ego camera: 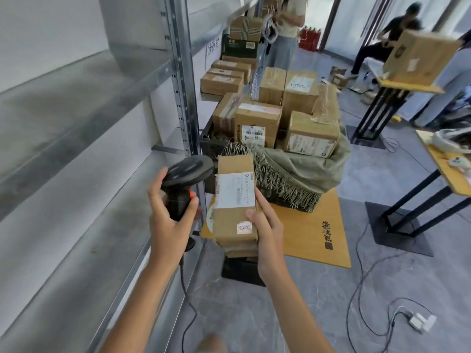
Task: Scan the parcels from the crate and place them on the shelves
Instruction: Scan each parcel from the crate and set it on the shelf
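My right hand (pixel 267 225) grips a small cardboard parcel (pixel 234 184) with a white label on top, thumb on its upper face. My left hand (pixel 168 212) holds a black barcode scanner (pixel 188 171) by its handle; the scanner head points at the parcel's far left end, close to it. Behind them a dark crate (pixel 211 143), lined with a green fringed sack (pixel 305 169), holds several cardboard parcels (pixel 257 121). Grey metal shelves (pixel 76 123) run along my left.
The crate stands on a low wooden table (pixel 313 235). More parcels (pixel 224 80) lie on the far shelf. The scanner's cable (pixel 188 314) hangs to the floor. Black-legged stands (pixel 397 215) and cables (pixel 362 289) fill the right. Two people are at the back.
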A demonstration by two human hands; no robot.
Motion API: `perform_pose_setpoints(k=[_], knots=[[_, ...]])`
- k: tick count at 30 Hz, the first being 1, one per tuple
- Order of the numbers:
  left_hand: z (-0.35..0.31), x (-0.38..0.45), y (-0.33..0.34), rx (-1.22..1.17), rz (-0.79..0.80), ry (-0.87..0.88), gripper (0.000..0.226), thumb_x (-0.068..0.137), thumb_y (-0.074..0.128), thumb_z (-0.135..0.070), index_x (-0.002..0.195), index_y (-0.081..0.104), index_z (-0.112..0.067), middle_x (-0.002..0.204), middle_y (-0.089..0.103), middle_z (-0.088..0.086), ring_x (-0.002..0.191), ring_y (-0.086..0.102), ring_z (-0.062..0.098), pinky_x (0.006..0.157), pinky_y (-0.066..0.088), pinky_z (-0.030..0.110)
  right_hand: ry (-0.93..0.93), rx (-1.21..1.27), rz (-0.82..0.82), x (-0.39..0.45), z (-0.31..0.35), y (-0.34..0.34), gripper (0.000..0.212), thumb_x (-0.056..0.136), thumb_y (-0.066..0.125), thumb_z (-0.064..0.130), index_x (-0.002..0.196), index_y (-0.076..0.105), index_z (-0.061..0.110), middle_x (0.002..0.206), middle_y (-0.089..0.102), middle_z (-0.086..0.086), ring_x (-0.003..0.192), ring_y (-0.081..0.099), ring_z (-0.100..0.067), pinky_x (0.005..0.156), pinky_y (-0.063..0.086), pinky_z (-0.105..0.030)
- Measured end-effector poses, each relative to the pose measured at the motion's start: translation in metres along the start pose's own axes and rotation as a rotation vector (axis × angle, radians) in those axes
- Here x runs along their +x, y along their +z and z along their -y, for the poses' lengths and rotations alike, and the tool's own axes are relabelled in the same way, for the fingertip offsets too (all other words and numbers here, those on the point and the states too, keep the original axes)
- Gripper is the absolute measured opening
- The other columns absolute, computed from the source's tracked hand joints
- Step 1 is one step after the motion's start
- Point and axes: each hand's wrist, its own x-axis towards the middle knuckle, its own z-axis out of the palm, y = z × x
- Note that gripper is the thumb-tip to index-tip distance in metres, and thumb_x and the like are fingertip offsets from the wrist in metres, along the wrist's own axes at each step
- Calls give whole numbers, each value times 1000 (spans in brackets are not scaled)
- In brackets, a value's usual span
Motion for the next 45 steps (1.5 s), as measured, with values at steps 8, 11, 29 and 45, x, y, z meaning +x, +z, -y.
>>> perform_pose_setpoints(k=[8, 11, 29, 45], knots=[[-4, 126, 54, -128, 16, 110, 78, 95, 70, -1, 142, 30, -48, 148, 45, -9, 127, 59, 7, 106, 49, 23, -107, 58, 38, 124, 36, 39, 68, 73, 68, 34, 140, 57, 32, 133, 66, 5, 119, 65, -19, 93, 58, -40], [0, 181, 70, -138, 27, 179, 76, 94, 69, 4, 145, 27, -33, 146, 34, -14, 128, 51, -12, 99, 43, 6, -153, 49, 20, 178, 49, 56, 61, 79, 65, 32, 139, 55, 36, 134, 65, 7, 118, 65, -14, 87, 58, -29], [72, 393, 146, -227, -27, 153, 76, 93, 75, -18, 144, 31, -53, 152, 38, -14, 145, 38, 3, 123, 33, 40, -286, -742, -46, 387, 113, 131, 120, 72, 82, 58, 161, 9, 24, 163, 24, 6, 147, 25, -10, 114, 38, -30], [75, 360, 128, -396, -9, 142, 72, 93, 61, -3, 147, 23, -32, 121, 63, -16, 100, 59, 65, 93, 60, 49, -298, -1038, -297, 457, 108, 132, 85, 85, 67, 49, 156, 30, 19, 166, 14, -11, 143, 34, -33, 88, 29, -29]])
